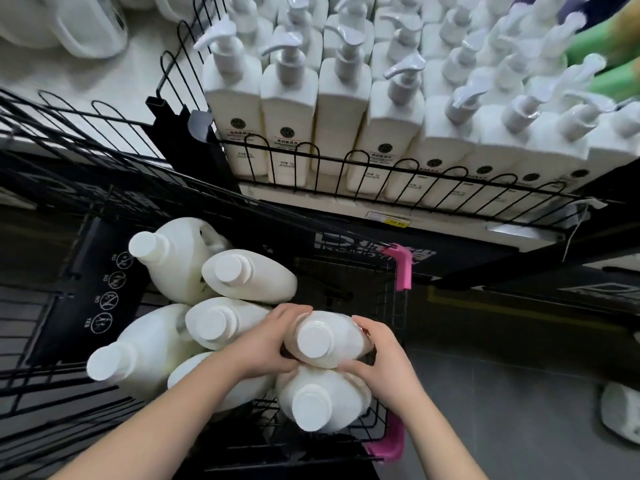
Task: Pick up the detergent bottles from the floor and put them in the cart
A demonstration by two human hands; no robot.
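Note:
Both my hands grip one white detergent bottle [327, 339] with a white cap, held upright just inside the right side of the black wire cart [393, 306]. My left hand [268, 342] wraps its left side and my right hand [379, 358] its right side. Several more white detergent bottles stand or lean in the cart: one right below the held one [322, 400], others at the left [138, 355] and at the back [173, 254]. A white bottle [620, 410] lies on the grey floor at the far right.
The cart has pink corner bumpers [401, 268] and a black flap with warning icons [104, 296] at its left. Behind the cart, a shelf with a black wire rail [398, 171] holds rows of white pump bottles [287, 109]. Green bottles [595, 43] lie at the top right.

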